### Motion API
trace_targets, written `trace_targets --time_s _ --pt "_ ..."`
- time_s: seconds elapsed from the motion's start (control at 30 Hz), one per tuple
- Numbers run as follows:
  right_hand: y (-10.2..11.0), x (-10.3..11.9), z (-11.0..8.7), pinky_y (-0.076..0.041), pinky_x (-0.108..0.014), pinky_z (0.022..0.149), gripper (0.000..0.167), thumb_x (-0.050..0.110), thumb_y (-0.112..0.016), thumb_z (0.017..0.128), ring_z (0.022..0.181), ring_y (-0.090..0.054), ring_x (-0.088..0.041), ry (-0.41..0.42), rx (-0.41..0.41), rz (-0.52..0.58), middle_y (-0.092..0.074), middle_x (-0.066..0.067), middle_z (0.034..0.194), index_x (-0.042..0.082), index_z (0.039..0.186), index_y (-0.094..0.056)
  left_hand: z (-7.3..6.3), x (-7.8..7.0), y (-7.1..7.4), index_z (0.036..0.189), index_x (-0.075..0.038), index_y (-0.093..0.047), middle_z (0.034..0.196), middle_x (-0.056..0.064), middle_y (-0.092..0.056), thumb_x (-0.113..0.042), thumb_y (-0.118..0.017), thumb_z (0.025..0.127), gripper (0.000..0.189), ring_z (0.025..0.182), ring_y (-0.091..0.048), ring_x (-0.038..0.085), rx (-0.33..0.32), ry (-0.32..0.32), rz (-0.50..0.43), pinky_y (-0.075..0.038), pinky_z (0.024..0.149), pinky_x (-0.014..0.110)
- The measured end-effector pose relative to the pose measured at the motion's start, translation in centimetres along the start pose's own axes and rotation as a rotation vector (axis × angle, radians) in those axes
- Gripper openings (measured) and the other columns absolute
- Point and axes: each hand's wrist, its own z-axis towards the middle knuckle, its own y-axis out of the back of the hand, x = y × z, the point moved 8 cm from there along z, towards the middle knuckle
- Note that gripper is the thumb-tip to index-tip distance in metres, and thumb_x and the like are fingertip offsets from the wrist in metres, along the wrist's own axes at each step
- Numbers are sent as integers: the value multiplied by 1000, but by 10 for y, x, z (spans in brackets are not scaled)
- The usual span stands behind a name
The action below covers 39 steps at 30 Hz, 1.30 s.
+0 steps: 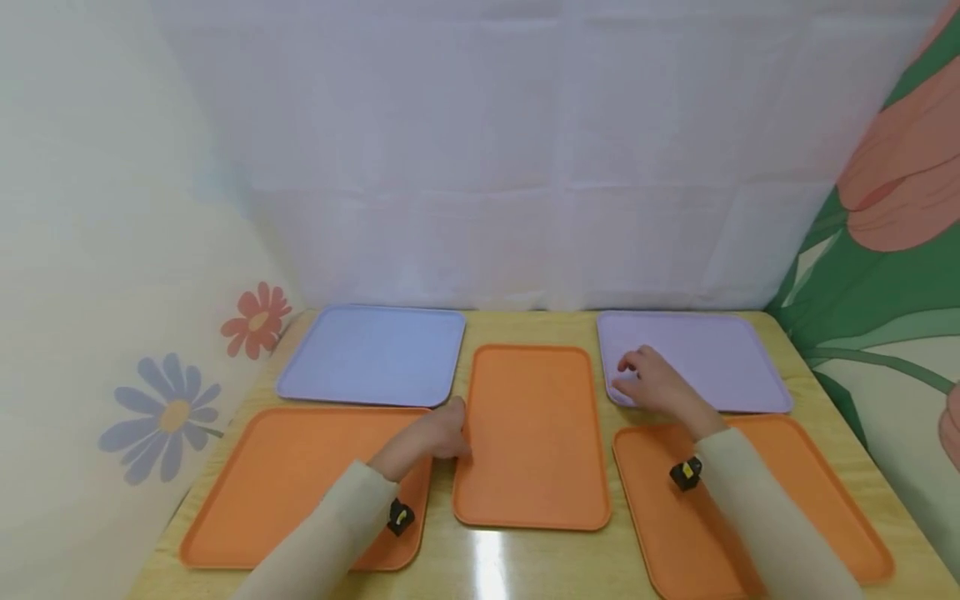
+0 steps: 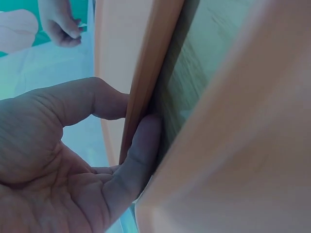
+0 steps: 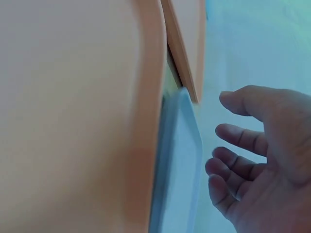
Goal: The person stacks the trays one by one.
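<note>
Pale sleeves stretch over a wood-grain table, above a near-left orange tray and a near-right orange tray; yellow marks on small black wrist devices are too tiny to read from here. At center, a person's left hand pinches the left rim of the middle orange tray, which lies lengthwise on the table between the others. The right hand, fingers loosely bent and grasping nothing, hovers over a lavender tray, back right. A periwinkle tray sits back left. Behind hangs creased white cloth, flanked by a blue-petaled flower, a red one and pink tulips.
</note>
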Motion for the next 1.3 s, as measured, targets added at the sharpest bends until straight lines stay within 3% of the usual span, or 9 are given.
trace_targets --time_s 0.4,0.63,0.77,1.0,1.3 --pt "38 -33 -42 -51 -56 89 36 21 -68 96 101 -58 -40 -66 0 -25 -58 -25 111 -7 116 -63 0 2 -1 145 18 -27 145 35 -42 -10 -79 84 85 125 -52 37 9 33 -5 -46 102 46" --pt "52 -56 -65 -52 -57 84 35 17 -69 94 95 -60 -41 -77 -33 -29 -59 -27 106 -11 115 -62 1 0 0 137 16 -36 130 30 -52 -5 -80 81 74 113 -56 34 -22 12 -58 -49 95 46" --pt "57 -67 -77 -52 -58 85 37 18 -69 95 96 -60 -42 -109 -32 -29 -59 -28 107 -12 116 -62 2 5 -1 141 15 -33 133 31 -51 -3 -80 80 79 117 -55 36 -47 -7 -98 -48 97 48" --pt "67 -94 -98 -51 -60 85 40 19 -66 97 99 -58 -46 -198 -24 -46 -57 -32 112 -14 118 -59 0 7 -3 141 16 -34 130 30 -51 2 -76 76 79 111 -55 34 -92 -33 -145 -49 94 48" --pt "85 -117 -120 -51 -63 86 44 18 -65 98 101 -58 -51 -242 -15 -71 -57 -38 115 -19 120 -56 -1 5 -6 148 18 -28 149 35 -38 1 -73 81 83 138 -40 43 -91 -30 -155 -39 111 52"
